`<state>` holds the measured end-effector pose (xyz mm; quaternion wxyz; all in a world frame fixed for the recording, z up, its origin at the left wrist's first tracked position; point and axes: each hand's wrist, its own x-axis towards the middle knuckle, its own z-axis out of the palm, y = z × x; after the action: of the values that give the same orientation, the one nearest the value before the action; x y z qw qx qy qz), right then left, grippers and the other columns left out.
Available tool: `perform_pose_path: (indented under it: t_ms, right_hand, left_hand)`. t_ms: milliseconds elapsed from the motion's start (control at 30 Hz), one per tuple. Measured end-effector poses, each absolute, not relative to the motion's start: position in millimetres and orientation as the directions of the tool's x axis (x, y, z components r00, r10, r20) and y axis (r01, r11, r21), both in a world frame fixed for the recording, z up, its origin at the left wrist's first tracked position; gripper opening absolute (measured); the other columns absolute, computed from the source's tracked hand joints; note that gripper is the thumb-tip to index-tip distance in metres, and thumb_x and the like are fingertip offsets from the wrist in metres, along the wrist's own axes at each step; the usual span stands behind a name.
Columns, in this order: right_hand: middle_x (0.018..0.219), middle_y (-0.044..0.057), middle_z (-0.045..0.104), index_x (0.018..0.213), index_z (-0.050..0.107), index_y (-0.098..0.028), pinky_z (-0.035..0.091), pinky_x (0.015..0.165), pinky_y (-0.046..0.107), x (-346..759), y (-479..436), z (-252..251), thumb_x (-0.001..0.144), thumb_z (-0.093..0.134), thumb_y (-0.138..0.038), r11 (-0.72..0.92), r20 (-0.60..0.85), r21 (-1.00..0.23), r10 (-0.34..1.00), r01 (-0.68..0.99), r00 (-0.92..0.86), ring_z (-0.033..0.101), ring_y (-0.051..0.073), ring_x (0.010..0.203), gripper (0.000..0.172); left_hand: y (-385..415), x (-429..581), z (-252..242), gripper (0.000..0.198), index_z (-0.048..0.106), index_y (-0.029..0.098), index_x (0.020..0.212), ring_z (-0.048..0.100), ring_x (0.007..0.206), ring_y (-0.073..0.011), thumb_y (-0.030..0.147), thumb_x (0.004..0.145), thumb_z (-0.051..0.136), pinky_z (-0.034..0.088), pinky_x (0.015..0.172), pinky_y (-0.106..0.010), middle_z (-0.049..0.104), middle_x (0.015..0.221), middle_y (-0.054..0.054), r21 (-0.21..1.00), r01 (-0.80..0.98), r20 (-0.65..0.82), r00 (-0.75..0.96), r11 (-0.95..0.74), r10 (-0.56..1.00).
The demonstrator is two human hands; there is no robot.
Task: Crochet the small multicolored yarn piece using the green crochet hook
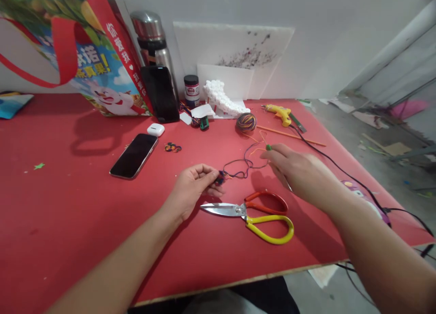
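Note:
My left hand [195,184] pinches a small dark multicoloured crocheted piece [220,178] between thumb and fingers, just above the red tabletop. From it a loose strand of purple and orange yarn [248,162] trails across the table to the striped yarn ball [246,122]. Closed around a slim crochet hook [269,147] with a green end, my right hand [296,169] hovers to the right of the strand; most of the hook is hidden by the fingers. Large scissors [240,210] with one red and one yellow handle lie in front of both hands, blades pointing left.
A phone [134,155], a white earbud case [156,130] and a small crocheted piece [173,147] lie to the left. Behind stand a gift bag [119,94], thermos [149,26] and paint jar [191,90]. A yellow glue gun [278,113] trails its black cable along the right.

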<state>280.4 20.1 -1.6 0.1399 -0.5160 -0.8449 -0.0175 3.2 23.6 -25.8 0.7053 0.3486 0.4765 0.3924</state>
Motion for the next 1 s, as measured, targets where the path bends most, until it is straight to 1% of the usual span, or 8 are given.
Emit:
perform_pose_path:
  t_ms: [100, 200, 300, 400, 467, 767, 900, 1000]
  right_hand:
    - [0.133, 0.019, 0.071, 0.125, 0.071, -0.013, 0.042, 0.055, 0.033, 309, 25, -15, 0.076, 0.051, 0.006, 0.475, -0.056, 0.217, 0.878, 0.853, -0.475, 0.071, 0.021, 0.069, 0.056]
    - [0.135, 0.017, 0.072, 0.142, 0.063, -0.014, 0.057, 0.071, 0.033, 320, 23, -20, 0.077, 0.05, 0.008, 0.511, -0.123, 0.24, 0.86, 0.826, -0.496, 0.077, 0.027, 0.096, 0.07]
    - [0.139, 0.02, 0.07, 0.149, 0.058, -0.016, 0.062, 0.078, 0.039, 305, 2, -12, 0.083, 0.047, 0.007, 0.455, 0.0, 0.274, 0.881, 0.847, -0.473, 0.077, 0.028, 0.095, 0.071]
    - [0.135, 0.02, 0.071, 0.143, 0.06, -0.011, 0.063, 0.093, 0.042, 273, -35, -4, 0.094, 0.048, -0.003, 0.6, 0.066, 0.132, 0.789, 0.789, -0.611, 0.072, 0.033, 0.12, 0.051]
    - [0.123, 0.017, 0.075, 0.138, 0.063, -0.013, 0.065, 0.087, 0.041, 255, -56, -8, 0.096, 0.054, -0.011, 0.67, 0.048, 0.036, 0.739, 0.741, -0.671, 0.074, 0.031, 0.108, 0.043]
    - [0.1, 0.013, 0.074, 0.14, 0.061, -0.013, 0.057, 0.071, 0.038, 244, -52, -29, 0.085, 0.067, -0.013, 0.623, -0.069, 0.005, 0.78, 0.782, -0.622, 0.072, 0.028, 0.081, 0.055]
    - [0.086, 0.008, 0.073, 0.129, 0.063, -0.016, 0.05, 0.061, 0.032, 249, -64, -25, 0.08, 0.067, -0.01, 0.609, -0.165, -0.044, 0.778, 0.792, -0.607, 0.072, 0.025, 0.07, 0.05]
    - [0.087, 0.007, 0.076, 0.136, 0.054, -0.019, 0.051, 0.057, 0.029, 260, -83, -19, 0.092, 0.055, -0.011, 0.595, -0.107, -0.173, 0.781, 0.785, -0.615, 0.073, 0.022, 0.066, 0.045]
  left_hand:
    - [24, 4, -24, 0.013, 0.068, 0.013, 0.085, 0.077, 0.057, -0.0174, 0.016, 0.086, 0.081, 0.064, 0.056, -0.022, 0.077, 0.067, -0.006, 0.849, -0.248, -0.418, 0.229, 0.468, 0.879]
    - [23, 5, -23, 0.009, 0.073, 0.012, 0.093, 0.078, 0.059, -0.0179, 0.012, 0.086, 0.078, 0.066, 0.057, -0.024, 0.08, 0.073, -0.006, 0.868, -0.248, -0.39, 0.193, 0.43, 0.9]
    - [22, 5, -26, 0.016, 0.078, 0.012, 0.101, 0.078, 0.06, -0.0172, 0.013, 0.084, 0.078, 0.067, 0.059, -0.025, 0.08, 0.074, -0.004, 0.923, -0.217, -0.298, 0.127, 0.319, 0.946]
    - [22, 4, -31, 0.024, 0.082, 0.013, 0.107, 0.079, 0.062, -0.0172, 0.017, 0.083, 0.078, 0.067, 0.06, -0.026, 0.081, 0.076, -0.004, 0.961, -0.175, -0.205, 0.077, 0.216, 0.976]
    - [22, 3, -33, 0.027, 0.083, 0.013, 0.11, 0.079, 0.063, -0.0178, 0.02, 0.084, 0.078, 0.068, 0.062, -0.028, 0.082, 0.078, -0.005, 0.965, -0.169, -0.193, 0.066, 0.202, 0.979]
    - [21, 5, -24, 0.03, 0.08, 0.012, 0.111, 0.081, 0.068, -0.0171, 0.013, 0.081, 0.077, 0.067, 0.071, -0.026, 0.082, 0.08, -0.004, 0.931, -0.224, -0.277, 0.086, 0.289, 0.957]
    - [22, 3, -23, 0.03, 0.078, 0.012, 0.107, 0.079, 0.064, -0.0181, 0.015, 0.077, 0.078, 0.066, 0.062, -0.027, 0.077, 0.08, -0.001, 0.937, -0.224, -0.262, 0.053, 0.267, 0.964]
    - [24, 0, -23, 0.035, 0.078, 0.014, 0.108, 0.075, 0.059, -0.0151, 0.015, 0.073, 0.079, 0.063, 0.055, -0.024, 0.068, 0.074, 0.004, 0.95, -0.235, -0.211, 0.011, 0.208, 0.977]
